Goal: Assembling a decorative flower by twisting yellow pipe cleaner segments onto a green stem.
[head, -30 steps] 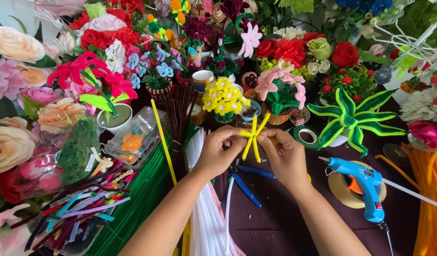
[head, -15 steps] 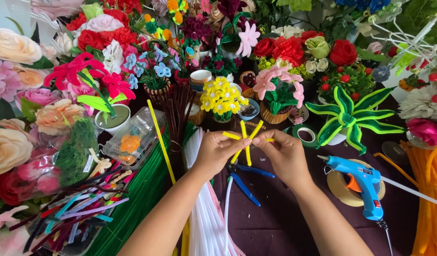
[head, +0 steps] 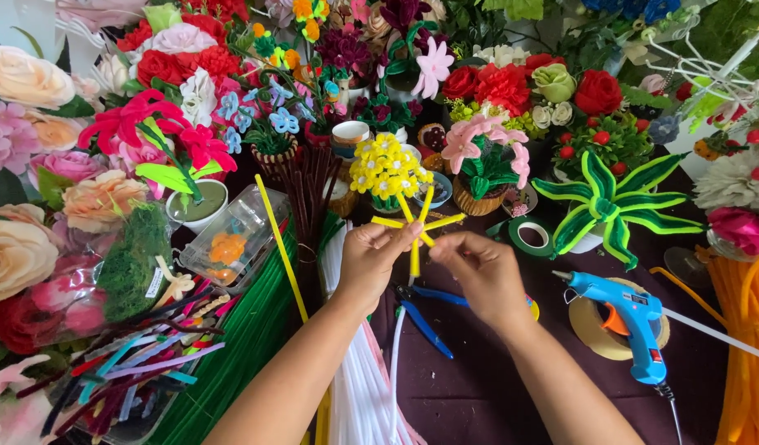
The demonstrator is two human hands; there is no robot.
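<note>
Both hands meet over the middle of the dark purple tabletop [head: 478, 395], pinching one crossed bundle of short yellow fuzzy pipe-cleaner pieces [head: 418, 229]; about five ends fan out from the pinch like a star, one hanging straight down. The left hand [head: 378, 262] is closed narrowly on the bundle's centre from the left, thumb and fingertips pressed together, and the right hand [head: 482, 272] closes on it from the right in the same tight grip. Beneath the wrists lies one pair of blue-handled pliers [head: 425, 317]. To the right, one blue hot-glue gun with an orange trigger [head: 630, 317] rests over a flat tan tape roll [head: 585, 321], a white glue stick jutting from its back. One roll of green floral tape [head: 533, 236] lies just beyond the right hand. One long yellow pipe cleaner [head: 279, 243] slants across a bundle of green pipe cleaners [head: 239, 354]; beside it lie a bundle of white ones [head: 359, 395] and, at the far right edge, a bundle of orange ones [head: 746, 346]. One clear plastic clamshell box [head: 235, 239], rectangular, holds small orange pieces, left of the hands. A clear bag of green moss [head: 136, 259] carries a small white oblong label on its right side. One pot of small yellow pipe-cleaner flowers [head: 387, 169] stands just behind the bundle, and one green-and-yellow striped spiky plant [head: 614, 206] stands to the right.
</note>
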